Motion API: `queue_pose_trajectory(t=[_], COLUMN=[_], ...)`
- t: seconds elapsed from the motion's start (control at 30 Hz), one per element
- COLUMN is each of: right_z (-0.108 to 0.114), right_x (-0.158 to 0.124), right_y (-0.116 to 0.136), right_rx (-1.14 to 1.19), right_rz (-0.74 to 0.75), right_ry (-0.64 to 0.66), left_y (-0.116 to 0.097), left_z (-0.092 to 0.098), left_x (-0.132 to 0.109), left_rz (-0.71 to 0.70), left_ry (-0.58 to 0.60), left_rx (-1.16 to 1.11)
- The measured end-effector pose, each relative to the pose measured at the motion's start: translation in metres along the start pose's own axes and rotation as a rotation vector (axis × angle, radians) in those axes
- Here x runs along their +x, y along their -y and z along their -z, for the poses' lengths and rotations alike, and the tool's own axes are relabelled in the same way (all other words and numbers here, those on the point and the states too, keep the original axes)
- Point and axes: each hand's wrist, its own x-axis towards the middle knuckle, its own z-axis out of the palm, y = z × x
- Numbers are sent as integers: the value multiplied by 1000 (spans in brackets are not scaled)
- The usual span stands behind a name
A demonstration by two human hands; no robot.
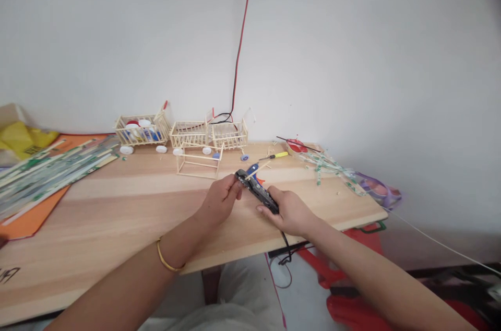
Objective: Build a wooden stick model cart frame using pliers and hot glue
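A black tool (257, 193) is gripped by the right hand (291, 211); at its far end, the hold of the left hand (219, 199) cannot be told.

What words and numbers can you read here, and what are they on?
None for sure.
Table: black marks at the picture's left edge, like letters, but I can't tell which.
Yellow bag: dark print, too small and blurred.
Bundle of strips: green marks, too blurred to tell if they're words.
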Motion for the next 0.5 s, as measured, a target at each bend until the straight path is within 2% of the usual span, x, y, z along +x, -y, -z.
queue_pose_trajectory(t=[0.23,0.5], right_z=[-6,-2], right_x=[4,3], right_y=[0,0], right_rx=[60,35], right_rz=[-16,-14], right_ry=[35,32], left_y=[3,4], left_z=[-2,-1], left_x=[3,3], left_rz=[77,63], left_ry=[-1,1], left_rx=[26,32])
